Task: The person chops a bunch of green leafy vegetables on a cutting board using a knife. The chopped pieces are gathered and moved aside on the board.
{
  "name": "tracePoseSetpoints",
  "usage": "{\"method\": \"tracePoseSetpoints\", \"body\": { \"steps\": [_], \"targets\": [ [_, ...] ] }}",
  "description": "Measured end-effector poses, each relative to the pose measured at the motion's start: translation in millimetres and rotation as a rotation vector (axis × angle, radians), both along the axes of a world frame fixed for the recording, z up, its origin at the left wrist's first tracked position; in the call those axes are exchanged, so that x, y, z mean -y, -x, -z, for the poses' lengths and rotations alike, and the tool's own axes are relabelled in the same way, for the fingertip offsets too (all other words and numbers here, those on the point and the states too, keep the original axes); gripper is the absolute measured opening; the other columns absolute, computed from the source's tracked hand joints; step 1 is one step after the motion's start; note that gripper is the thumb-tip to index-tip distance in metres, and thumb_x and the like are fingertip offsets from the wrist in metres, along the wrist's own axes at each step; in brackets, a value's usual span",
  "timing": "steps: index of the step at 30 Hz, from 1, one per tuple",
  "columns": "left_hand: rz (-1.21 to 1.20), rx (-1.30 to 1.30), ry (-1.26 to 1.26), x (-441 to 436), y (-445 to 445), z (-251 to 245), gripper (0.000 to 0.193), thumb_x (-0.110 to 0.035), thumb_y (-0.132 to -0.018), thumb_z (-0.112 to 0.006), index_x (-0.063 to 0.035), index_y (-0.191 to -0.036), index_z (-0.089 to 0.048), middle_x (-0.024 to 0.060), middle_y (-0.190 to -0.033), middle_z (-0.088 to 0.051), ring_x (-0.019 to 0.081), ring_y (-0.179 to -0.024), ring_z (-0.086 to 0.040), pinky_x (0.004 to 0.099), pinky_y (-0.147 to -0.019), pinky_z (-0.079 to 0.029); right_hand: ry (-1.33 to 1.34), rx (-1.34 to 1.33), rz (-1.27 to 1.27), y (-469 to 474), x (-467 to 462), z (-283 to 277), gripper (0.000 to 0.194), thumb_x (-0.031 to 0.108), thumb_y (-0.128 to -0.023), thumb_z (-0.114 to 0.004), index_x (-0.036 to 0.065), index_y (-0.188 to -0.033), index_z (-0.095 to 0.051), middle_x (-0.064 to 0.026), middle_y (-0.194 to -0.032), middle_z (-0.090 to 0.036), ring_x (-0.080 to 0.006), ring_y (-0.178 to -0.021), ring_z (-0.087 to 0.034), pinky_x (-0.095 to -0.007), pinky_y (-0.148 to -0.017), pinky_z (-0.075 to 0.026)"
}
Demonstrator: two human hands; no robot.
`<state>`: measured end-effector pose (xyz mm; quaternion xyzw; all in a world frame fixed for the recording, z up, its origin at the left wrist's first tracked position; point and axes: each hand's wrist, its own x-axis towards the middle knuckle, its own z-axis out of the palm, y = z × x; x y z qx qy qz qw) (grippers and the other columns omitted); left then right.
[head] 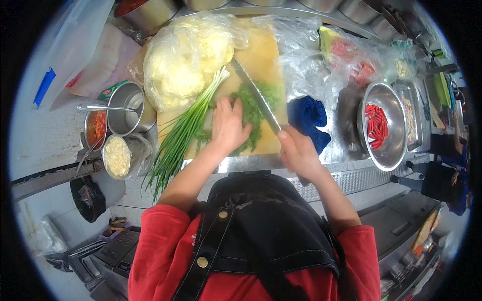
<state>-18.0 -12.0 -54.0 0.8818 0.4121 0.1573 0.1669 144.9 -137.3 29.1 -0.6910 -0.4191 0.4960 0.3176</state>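
My right hand (295, 150) is closed around the handle of a long kitchen knife (258, 96), whose blade points up and left over the cutting board (271, 45). Under and beside the blade lie leafy green herbs (250, 109). My left hand (228, 126) rests on the herbs' left side, fingers bent; whether it grips any stems cannot be told. Left of it a bunch of green onions (188, 131) lies slantwise, its tops hanging past the board's front edge. Behind them sits a clear plastic bag of pale yellow sliced food (184, 67).
At left stand a steel pot (130, 113), a bowl of red sauce (97, 126) and a bowl of minced pale food (117, 156). A blue cloth (307, 116) lies right of the board. Further right, a steel bowl (395, 131) holds red peppers (376, 126). People stand at far right.
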Motion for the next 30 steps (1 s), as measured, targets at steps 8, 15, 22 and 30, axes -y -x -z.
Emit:
{"method": "tracePoseSetpoints", "body": {
  "steps": [8,15,22,30],
  "targets": [
    [-0.096,0.042,0.183,-1.9,20.3,-5.9,0.08,-0.016,-0.069,-0.072,0.0082,-0.135,-0.033,0.0278,-0.114,-0.054,0.0395,-0.106,-0.054,0.0452,-0.092,-0.045,0.112,-0.047,-0.048,1.7,20.3,-26.6,0.045,0.038,-0.101,-0.045,-0.001,-0.121,-0.054,-0.0113,-0.057,-0.056,-0.022,-0.047,-0.057,-0.0346,-0.048,-0.045],
    [-0.063,0.283,0.038,2.4,24.9,4.6,0.039,-0.006,-0.068,-0.072,0.003,-0.103,-0.058,0.018,-0.101,-0.054,0.039,-0.1,-0.054,0.0426,-0.082,-0.048,-0.027,0.226,-0.212,10.6,24.2,-1.5,0.042,0.037,-0.1,-0.045,-0.001,-0.113,-0.056,-0.027,-0.073,-0.063,-0.0463,-0.073,-0.062,-0.0502,-0.066,-0.049],
    [0.063,0.243,-0.179,-1.7,29.2,24.4,0.023,-0.005,-0.064,-0.072,-0.0003,-0.085,-0.065,0.0149,-0.094,-0.058,0.0339,-0.097,-0.053,0.0463,-0.09,-0.041,0.037,0.433,-0.353,3.6,8.6,13.2,0.041,0.038,-0.1,-0.043,-0.001,-0.101,-0.056,-0.0281,-0.07,-0.062,-0.048,-0.073,-0.061,-0.0537,-0.067,-0.049],
    [0.165,0.148,-0.145,17.2,38.3,9.2,0.048,-0.034,-0.07,-0.077,0.0016,-0.099,-0.066,0.0177,-0.114,-0.057,0.0408,-0.113,-0.046,0.0543,-0.099,-0.034,-0.104,0.308,-0.312,1.9,-17.6,49.8,0.046,0.04,-0.1,-0.042,-0.003,-0.097,-0.06,-0.0279,-0.078,-0.063,-0.0466,-0.077,-0.062,-0.0517,-0.07,-0.049]
  ]
}}
